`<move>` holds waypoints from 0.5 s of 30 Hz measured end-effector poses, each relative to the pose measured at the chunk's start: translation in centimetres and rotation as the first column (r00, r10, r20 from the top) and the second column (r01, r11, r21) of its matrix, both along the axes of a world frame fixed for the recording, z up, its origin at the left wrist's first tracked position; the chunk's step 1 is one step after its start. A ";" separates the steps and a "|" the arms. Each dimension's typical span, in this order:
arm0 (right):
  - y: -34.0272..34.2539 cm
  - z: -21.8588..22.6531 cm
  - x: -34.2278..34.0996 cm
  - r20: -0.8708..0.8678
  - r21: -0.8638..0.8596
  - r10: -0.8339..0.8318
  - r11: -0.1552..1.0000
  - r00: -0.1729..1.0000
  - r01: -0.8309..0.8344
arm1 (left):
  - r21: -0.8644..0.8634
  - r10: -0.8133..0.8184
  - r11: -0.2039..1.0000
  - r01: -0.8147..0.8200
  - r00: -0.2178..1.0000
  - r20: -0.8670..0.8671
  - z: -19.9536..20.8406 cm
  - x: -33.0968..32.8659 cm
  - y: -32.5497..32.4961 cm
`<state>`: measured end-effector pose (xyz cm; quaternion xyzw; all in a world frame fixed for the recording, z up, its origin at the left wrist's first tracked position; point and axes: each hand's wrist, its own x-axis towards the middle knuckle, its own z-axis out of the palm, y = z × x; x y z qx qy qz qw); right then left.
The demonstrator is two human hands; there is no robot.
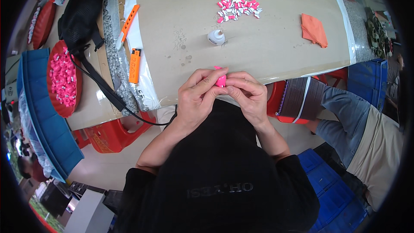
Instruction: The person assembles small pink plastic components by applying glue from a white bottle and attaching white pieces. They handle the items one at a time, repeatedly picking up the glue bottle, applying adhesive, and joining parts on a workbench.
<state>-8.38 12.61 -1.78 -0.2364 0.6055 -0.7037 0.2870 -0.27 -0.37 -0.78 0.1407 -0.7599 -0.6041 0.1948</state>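
Note:
A small glossy pink plastic piece (221, 80) is pinched between both my hands at the table's near edge. My left hand (197, 97) grips it from the left with thumb and fingers. From the right, the thumb and fingertips of my right hand (248, 95) close on the same piece. My fingers hide much of it, so its full shape cannot be made out. Beyond my hands stands a small white squeeze bottle (216, 37) with a narrow tip. Farther back lies a loose pile of small pink and white parts (236, 7).
An orange cutter knife (128, 25) and orange lighter (134, 66) lie at the left. Beyond them are a black bag (82, 13) and a red tray (76, 99) of pink pieces. An orange cloth (314, 30) rests at the right. Another person (358, 125) sits at my right.

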 end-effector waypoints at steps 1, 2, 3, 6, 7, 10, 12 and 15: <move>0.0 0.0 0.0 0.014 -0.004 0.001 1.000 1.000 0.000 | 0.027 0.000 1.000 -0.001 1.000 0.009 0.0 0.0 0.0; -0.1 0.0 0.0 0.027 -0.009 0.001 1.000 1.000 -0.001 | 0.054 0.000 0.999 -0.001 1.000 0.018 0.0 0.0 -0.1; -0.1 0.0 0.0 0.014 -0.005 0.005 1.000 1.000 -0.005 | 0.081 -0.001 0.997 -0.002 1.000 0.027 -0.1 0.0 -0.2; -0.1 0.3 -0.5 -0.020 0.015 -0.014 1.000 1.000 0.014 | 0.207 -0.049 0.978 0.039 0.998 0.043 -0.3 0.1 -0.7; -0.1 0.4 -0.8 -0.028 0.027 -0.041 0.999 0.999 0.041 | 0.275 -0.075 0.959 0.064 0.997 0.031 -0.3 0.2 -1.0; -0.3 0.3 -2.0 -0.070 0.056 -0.133 0.989 0.989 0.137 | 0.384 -0.135 0.914 0.131 0.991 -0.016 -0.4 0.4 -1.6; -0.6 -0.2 -3.0 -0.113 0.128 -0.159 0.977 0.981 0.173 | 0.344 -0.155 0.925 0.164 0.986 -0.054 -0.7 0.6 -1.9; -2.2 -0.5 -3.7 -0.262 0.182 -0.188 0.954 0.946 0.240 | 0.308 -0.146 0.940 0.149 0.989 -0.034 -0.6 0.9 -2.0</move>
